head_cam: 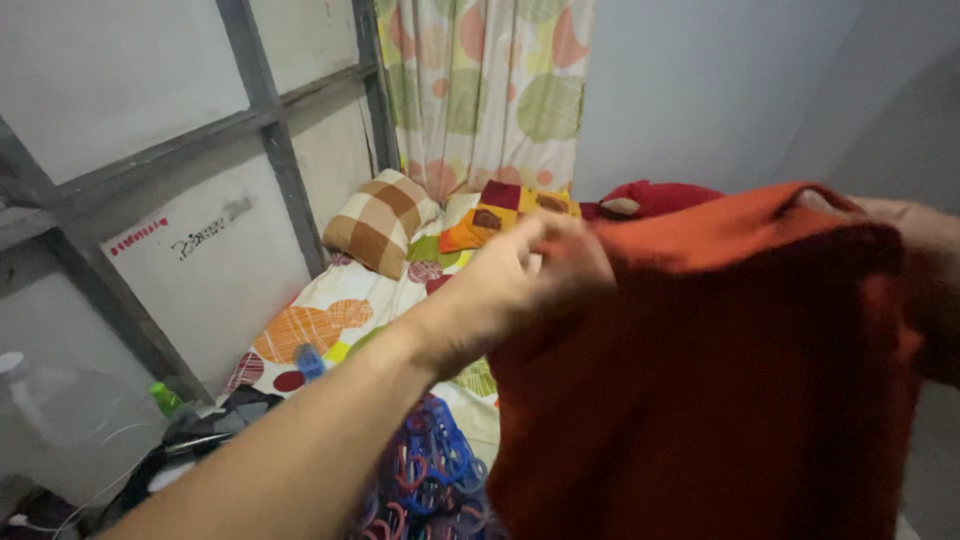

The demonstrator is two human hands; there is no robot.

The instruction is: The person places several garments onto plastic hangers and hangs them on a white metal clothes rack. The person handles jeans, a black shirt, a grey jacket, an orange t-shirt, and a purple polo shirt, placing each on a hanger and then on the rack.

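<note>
Pinching the upper edge of a rust-orange knitted cloth garment (700, 370), the left hand (510, 290) has its fingers pressed together on a fold of the fabric near the garment's top left corner. At the frame's right edge the right hand (915, 235) takes the opposite top corner; its grip looks closed on the cloth, though most of that hand is blurred and partly hidden behind the fabric (only the knuckles and wrist show). Between the two hands the garment hangs spread out, held up in the air in front of the person and above the bed (330, 310), filling the lower right of the view.

Under the left forearm lies a heap of blue and red plastic clothes hangers (430, 480). On the bed's patterned sheet rest a brown-and-cream checked pillow (380, 225), a yellow-and-orange patchwork pillow (505, 210) and a red cushion (650, 198), all near the far wall. A curtain with green and pink circles (490, 90) hangs behind them. A clear plastic water jug (70, 405) stands at lower left, beside a small green-capped bottle (165, 398).
</note>
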